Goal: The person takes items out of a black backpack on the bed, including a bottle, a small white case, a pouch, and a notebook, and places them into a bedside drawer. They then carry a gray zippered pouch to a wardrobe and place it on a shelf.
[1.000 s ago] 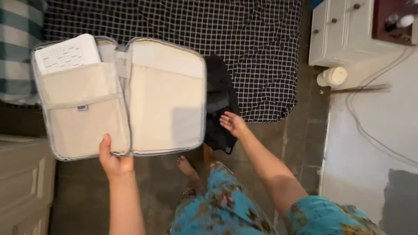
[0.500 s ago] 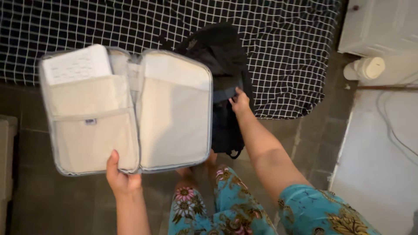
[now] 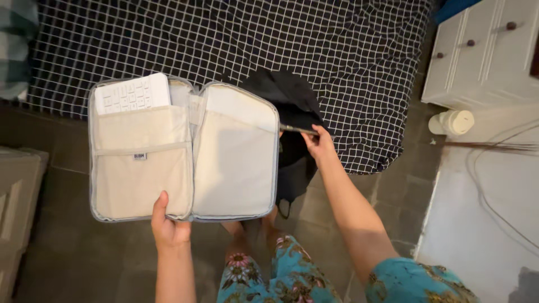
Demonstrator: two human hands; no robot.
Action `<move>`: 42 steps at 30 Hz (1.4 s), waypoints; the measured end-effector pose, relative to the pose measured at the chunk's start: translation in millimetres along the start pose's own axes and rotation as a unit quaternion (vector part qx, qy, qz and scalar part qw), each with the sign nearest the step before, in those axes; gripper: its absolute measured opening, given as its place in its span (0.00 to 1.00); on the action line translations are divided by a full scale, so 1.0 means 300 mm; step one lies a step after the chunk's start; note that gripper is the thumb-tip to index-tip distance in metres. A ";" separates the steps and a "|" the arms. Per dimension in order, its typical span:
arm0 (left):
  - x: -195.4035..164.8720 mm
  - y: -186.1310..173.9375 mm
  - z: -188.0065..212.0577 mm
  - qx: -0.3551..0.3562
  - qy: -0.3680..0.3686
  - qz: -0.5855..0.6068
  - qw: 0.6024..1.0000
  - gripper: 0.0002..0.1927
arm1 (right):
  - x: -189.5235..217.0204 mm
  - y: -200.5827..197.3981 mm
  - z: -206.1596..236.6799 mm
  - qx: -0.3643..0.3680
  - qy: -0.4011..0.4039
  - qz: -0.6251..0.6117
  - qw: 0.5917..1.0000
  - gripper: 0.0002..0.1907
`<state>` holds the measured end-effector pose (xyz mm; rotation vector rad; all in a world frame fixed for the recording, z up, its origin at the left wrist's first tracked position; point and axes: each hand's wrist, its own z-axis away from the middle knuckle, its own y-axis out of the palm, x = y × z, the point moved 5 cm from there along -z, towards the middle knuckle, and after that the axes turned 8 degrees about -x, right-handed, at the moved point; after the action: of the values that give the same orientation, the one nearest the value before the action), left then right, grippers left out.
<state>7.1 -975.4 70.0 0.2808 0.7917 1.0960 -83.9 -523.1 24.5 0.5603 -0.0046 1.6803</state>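
Now the right hand (image 3: 320, 143) pinches the end of a thin, flat, dark slab-like object (image 3: 297, 129), fingers closed on its edge at the mouth of a black fabric backpack (image 3: 289, 112) that sits just above and to the left of that grip; half a second ago the same hand was only reaching into the bag, so the flat piece has come partly out, and it now lies level, pointing left toward the open case. What exactly it is I cannot tell, as only its edge shows. To the left of that grip, the left hand (image 3: 168, 227) clasps the lower edge of a beige fabric zip-around organiser case (image 3: 185, 151), thumb up on the left panel, holding it spread flat and open as before. Counted: one case with two panels, each with one pocket; one white flat keyboard (image 3: 132, 94) standing out of the upper left pocket; one backpack; one dark flat piece. Behind both hands lies one bed with a black and white checked cover (image 3: 224, 39). Far right of the grip stand one white chest of drawers (image 3: 483, 56) and one white roll (image 3: 452, 122) on the floor.
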 end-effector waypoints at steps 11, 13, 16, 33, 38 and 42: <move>-0.139 0.145 0.106 0.051 -0.021 -0.012 0.998 0.24 | 0.315 -0.177 0.385 0.028 -0.203 0.199 0.958 0.10; -0.143 0.175 0.122 0.053 -0.030 -0.004 0.998 0.24 | 0.457 -0.233 0.564 -0.051 -0.317 0.240 0.916 0.11; -0.144 0.231 0.159 0.066 -0.062 0.010 0.996 0.24 | 0.682 -0.242 0.906 0.069 -0.388 0.200 0.897 0.27; -0.026 0.642 0.591 0.309 -0.221 0.050 0.924 0.29 | 0.652 0.468 1.898 0.493 -0.401 0.607 0.478 0.16; 0.020 0.576 0.657 0.291 -0.232 0.078 0.925 0.30 | 0.645 0.403 1.735 0.322 -0.197 0.619 0.688 0.20; 0.017 0.476 0.642 0.297 -0.253 0.048 0.920 0.29 | 0.598 0.333 1.539 0.301 -0.131 0.629 0.704 0.18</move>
<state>44.2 -873.5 283.8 1.0827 0.6238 0.7912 -26.1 -521.0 526.4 1.5292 -0.0591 2.9501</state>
